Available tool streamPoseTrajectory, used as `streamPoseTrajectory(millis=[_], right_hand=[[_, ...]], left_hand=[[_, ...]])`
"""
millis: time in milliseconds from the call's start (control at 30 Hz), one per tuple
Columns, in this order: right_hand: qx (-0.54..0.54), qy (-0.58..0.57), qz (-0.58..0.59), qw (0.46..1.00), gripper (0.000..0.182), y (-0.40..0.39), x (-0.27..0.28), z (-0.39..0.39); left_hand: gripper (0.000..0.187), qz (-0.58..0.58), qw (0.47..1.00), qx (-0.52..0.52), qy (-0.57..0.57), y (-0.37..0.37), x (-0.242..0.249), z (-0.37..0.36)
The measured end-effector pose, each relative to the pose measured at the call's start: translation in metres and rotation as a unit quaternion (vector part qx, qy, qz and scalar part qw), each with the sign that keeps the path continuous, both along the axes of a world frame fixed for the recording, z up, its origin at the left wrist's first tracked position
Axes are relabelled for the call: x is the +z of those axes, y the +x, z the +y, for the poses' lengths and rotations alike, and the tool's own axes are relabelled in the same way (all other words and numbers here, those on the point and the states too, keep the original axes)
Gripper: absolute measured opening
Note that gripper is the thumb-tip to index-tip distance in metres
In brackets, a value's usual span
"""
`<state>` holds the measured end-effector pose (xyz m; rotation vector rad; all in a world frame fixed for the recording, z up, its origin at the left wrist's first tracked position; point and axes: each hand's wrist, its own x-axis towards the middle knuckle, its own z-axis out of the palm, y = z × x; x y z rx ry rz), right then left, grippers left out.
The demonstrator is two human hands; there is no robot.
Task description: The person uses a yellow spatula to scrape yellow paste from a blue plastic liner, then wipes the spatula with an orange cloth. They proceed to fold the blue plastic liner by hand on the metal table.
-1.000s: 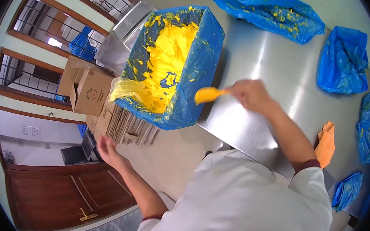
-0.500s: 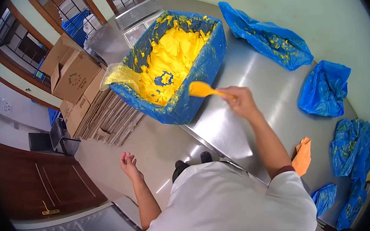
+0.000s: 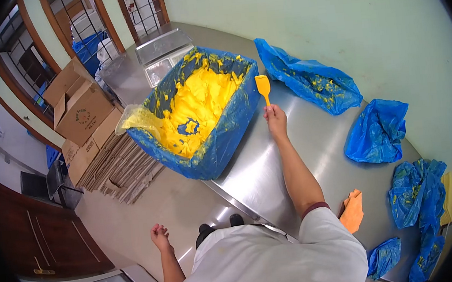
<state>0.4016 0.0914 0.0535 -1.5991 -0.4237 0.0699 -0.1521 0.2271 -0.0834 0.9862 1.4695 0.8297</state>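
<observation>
My right hand (image 3: 275, 120) grips the handle of a yellow-orange spatula (image 3: 263, 86), its blade pointing up, just right of a box lined with blue plastic (image 3: 214, 158). Soft yellow spread (image 3: 201, 103) fills much of that box, with a patch of blue liner showing through. A clear plastic scoop or jug (image 3: 137, 121), smeared yellow inside, rests at the box's left corner. My left hand (image 3: 160, 235) hangs away from the table over the floor, holding nothing, its fingers loosely bent and a little apart.
The box stands on a steel table (image 3: 313, 149) beside a weighing scale (image 3: 162, 52). Smeared blue plastic sheets (image 3: 312, 80) and a crumpled blue bag (image 3: 378, 130) lie along the wall side. An orange cloth-like piece (image 3: 352, 211) is nearer me. Cardboard boxes (image 3: 81, 110) are stacked left.
My right hand has swung the spatula from pointing left near the box's edge to upright, slightly farther from the box. The camera view has shifted, and my left hand still hangs free.
</observation>
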Motion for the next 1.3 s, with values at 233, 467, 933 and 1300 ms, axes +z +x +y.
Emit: streamPoseTrajectory(millis=[233,467,933,1300], right_hand=[[0.027,-0.062,-0.123,0.990,0.019,-0.072,0.003,0.008],[0.101,-0.048,-0.188,0.976,0.014,-0.173,-0.001,-0.019],[0.049,-0.125,-0.233,0.963,0.019,-0.030,0.037,0.001],[0.124,0.059,0.094,0.986,0.028,-0.068,-0.010,-0.016]], left_hand=[[0.024,0.021,0.996,-0.067,-0.047,0.020,-0.021,-0.030],[0.024,0.010,0.990,-0.135,-0.038,0.051,-0.031,-0.024],[0.027,0.064,0.990,-0.105,-0.066,0.027,-0.068,-0.025],[0.011,0.098,0.983,-0.064,-0.144,-0.033,-0.125,-0.005]])
